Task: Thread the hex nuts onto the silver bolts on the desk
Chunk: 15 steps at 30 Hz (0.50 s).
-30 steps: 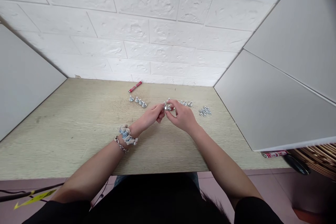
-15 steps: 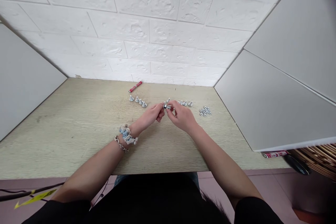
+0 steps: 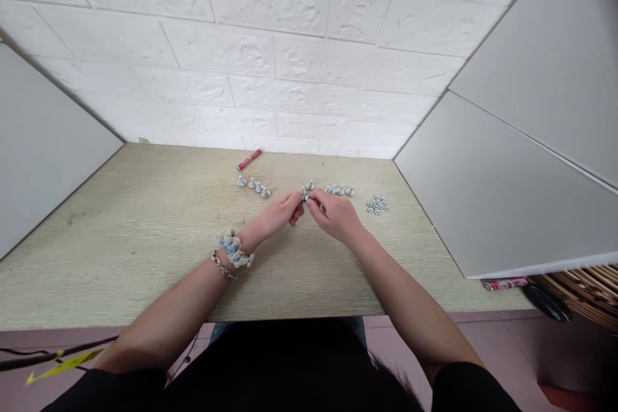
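Note:
Between my two hands, just above the table, is a small silver bolt (image 3: 305, 198). My left hand (image 3: 284, 209) pinches its head end, fingers curled. The thumb and fingertips of my right hand (image 3: 333, 211) close around the other end and cover most of the shank; whether a nut sits on it I cannot tell. Just beyond the hands a bolt (image 3: 310, 185) stands on its head. A row of several bolts (image 3: 340, 190) stands behind my right hand, and another group of bolts (image 3: 259, 187) is to the left.
A pile of small silver nuts (image 3: 377, 205) lies to the right on the wooden table (image 3: 159, 238). A red tube-like stick (image 3: 249, 159) rests near the white brick wall (image 3: 251, 103). Grey panels (image 3: 521, 193) flank both sides. A wicker basket (image 3: 586, 293) is at the right edge.
My right fingers have opened less and moved in closer along the bolt, covering its shank, which showed before. The standing bolt behind is now in fuller view. My left hand barely moved.

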Each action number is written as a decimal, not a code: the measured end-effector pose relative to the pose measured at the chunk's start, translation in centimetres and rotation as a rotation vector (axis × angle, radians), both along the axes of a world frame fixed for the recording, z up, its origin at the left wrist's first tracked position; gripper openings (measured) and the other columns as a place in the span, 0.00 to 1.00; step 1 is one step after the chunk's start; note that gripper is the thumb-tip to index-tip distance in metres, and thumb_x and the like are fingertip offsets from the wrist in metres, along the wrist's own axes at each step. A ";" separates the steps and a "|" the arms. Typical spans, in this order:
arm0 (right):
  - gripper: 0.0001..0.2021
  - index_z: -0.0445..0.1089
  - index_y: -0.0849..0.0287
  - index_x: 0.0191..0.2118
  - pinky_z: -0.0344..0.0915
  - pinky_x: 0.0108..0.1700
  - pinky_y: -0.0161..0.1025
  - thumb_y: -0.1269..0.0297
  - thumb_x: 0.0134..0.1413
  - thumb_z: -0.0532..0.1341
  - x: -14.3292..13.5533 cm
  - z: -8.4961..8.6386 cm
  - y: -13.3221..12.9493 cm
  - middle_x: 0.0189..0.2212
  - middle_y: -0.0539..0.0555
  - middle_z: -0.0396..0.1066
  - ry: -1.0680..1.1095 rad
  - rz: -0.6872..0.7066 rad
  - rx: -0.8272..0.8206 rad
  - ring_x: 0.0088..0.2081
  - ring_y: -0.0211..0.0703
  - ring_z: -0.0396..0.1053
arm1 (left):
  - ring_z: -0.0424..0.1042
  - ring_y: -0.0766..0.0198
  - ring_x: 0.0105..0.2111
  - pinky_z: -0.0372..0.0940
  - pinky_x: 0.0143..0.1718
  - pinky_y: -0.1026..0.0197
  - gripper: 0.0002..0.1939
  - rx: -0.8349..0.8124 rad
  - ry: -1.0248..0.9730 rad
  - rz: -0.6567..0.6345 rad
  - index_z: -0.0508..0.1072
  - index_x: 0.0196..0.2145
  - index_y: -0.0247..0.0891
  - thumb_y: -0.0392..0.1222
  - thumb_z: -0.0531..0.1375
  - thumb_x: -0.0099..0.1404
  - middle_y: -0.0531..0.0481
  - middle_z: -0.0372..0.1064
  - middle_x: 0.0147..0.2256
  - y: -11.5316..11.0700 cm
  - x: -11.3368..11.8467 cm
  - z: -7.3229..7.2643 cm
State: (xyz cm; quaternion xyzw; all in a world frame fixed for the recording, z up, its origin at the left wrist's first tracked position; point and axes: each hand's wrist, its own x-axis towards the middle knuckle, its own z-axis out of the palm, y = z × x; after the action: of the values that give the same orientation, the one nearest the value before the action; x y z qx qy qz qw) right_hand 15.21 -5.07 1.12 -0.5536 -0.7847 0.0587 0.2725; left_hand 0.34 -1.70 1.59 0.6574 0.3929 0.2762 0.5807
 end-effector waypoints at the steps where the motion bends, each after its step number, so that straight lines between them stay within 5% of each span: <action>1: 0.10 0.61 0.57 0.31 0.51 0.25 0.32 0.60 0.57 0.47 0.0 0.0 0.0 0.22 0.48 0.66 0.007 -0.005 -0.003 0.23 0.35 0.62 | 0.54 0.71 0.17 0.53 0.19 0.66 0.19 0.001 -0.003 -0.006 0.56 0.18 0.37 0.50 0.45 0.61 0.56 0.52 0.16 0.0 0.0 0.0; 6: 0.10 0.59 0.55 0.40 0.53 0.25 0.31 0.60 0.52 0.52 0.1 -0.1 0.0 0.29 0.48 0.69 0.062 0.012 0.040 0.23 0.33 0.62 | 0.53 0.71 0.18 0.53 0.20 0.66 0.18 -0.004 -0.024 -0.024 0.58 0.21 0.36 0.50 0.43 0.62 0.56 0.51 0.18 -0.1 -0.1 0.0; 15: 0.07 0.60 0.56 0.39 0.53 0.25 0.31 0.62 0.54 0.51 0.1 -0.4 0.2 0.28 0.49 0.69 0.038 0.052 0.078 0.24 0.35 0.63 | 0.52 0.71 0.18 0.52 0.19 0.67 0.17 0.004 -0.026 -0.029 0.58 0.22 0.36 0.49 0.43 0.63 0.55 0.50 0.18 -0.1 0.0 -0.1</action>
State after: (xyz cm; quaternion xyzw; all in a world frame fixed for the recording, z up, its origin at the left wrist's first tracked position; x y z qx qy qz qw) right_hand 15.35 -4.91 0.77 -0.5209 -0.7951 0.0454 0.3071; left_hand 0.32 -1.80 1.50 0.6604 0.3752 0.2772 0.5885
